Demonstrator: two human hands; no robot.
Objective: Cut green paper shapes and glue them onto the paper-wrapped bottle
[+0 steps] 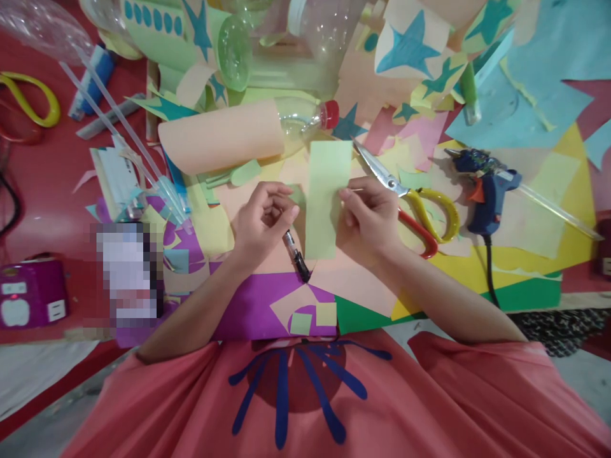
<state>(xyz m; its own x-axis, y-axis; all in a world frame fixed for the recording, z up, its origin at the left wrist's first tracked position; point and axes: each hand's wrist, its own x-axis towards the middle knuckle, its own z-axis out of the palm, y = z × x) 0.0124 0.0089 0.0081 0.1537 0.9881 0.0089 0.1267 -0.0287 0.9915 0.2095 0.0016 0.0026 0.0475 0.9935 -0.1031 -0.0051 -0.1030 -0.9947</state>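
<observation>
Pale green paper strip [327, 197], a long upright rectangle, sits between both hands near the middle of the red work surface [48, 191], over a litter of coloured paper offcuts. The right hand [370, 222] pinches the strip's right edge about halfway down, thumb and forefinger closed on the paper and the other fingers curled under. The left hand [262, 222] is loosely closed around a black pen with a clear barrel [296, 257], its tip pointing down towards the near edge of the surface. That hand's fingertips lie just beside the strip's left edge; I cannot tell whether they actually touch it.

Judging by this, the step in hand is steadying and lining up the strip, with the pen kept ready rather than writing. Any marking would call for the paper to be flat and pinned, and for the pen to be turned so its tip meets the sheet.

Scissors with yellow and red handles [405, 194] lie just right of the right hand, blades pointing towards the far edge. A blue hot-glue gun [484, 197] rests farther right. A clear plastic bottle wrapped in peach paper [224, 137] lies beyond the left hand.
</observation>
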